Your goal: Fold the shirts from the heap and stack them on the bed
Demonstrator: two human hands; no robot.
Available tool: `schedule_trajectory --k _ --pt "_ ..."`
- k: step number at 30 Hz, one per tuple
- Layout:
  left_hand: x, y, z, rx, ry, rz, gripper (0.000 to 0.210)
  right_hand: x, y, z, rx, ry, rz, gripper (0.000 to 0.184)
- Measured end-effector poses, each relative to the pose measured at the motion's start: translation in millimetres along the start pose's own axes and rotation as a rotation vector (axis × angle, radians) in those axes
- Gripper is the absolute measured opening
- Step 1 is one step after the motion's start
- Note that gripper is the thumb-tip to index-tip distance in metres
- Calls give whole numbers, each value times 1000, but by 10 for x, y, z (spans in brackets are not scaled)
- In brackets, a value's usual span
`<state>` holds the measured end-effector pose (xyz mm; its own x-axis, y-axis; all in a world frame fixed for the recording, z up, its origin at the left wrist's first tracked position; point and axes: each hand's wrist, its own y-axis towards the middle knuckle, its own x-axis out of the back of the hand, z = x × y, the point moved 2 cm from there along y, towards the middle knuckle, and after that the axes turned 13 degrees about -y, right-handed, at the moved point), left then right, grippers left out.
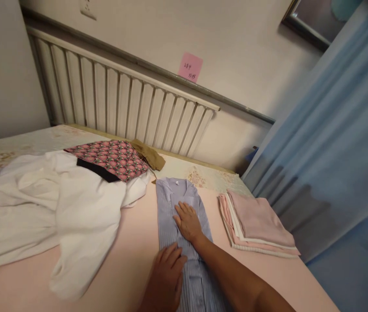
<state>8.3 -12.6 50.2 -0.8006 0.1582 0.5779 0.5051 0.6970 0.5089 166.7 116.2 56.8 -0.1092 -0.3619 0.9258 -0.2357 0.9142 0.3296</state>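
A blue striped shirt (167,212) lies folded into a long narrow strip on the pink sheet, its collar end pointing at the wall. My right hand (187,221) rests flat on the upper part of the shirt, fingers stretched toward the collar. Lower down, my left hand (170,271) touches the shirt's left edge, its fingers extended and its palm hidden from the camera. Neither hand grips the cloth. The near end of the shirt runs out of the picture at the bottom.
White garments (86,208) lie loosely heaped on the left, with a patterned pink cloth (118,158) and a brown cloth (149,156) at their far side. A stack of folded clothes (262,221) sits on the right. Behind are a radiator (122,99) and a blue curtain (320,130).
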Motion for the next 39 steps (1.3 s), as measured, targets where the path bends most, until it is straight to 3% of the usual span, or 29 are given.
schedule_trajectory --k 7,15,39 --pt "-30 -8 10 5 15 67 52 -3 -3 -3 -6 1 -4 42" --pt "-21 4 -31 54 38 129 37 -24 -7 -3 -11 10 -24 40" --pt "-38 -12 12 8 34 80 44 -97 -5 -32 6 -24 -85 40"
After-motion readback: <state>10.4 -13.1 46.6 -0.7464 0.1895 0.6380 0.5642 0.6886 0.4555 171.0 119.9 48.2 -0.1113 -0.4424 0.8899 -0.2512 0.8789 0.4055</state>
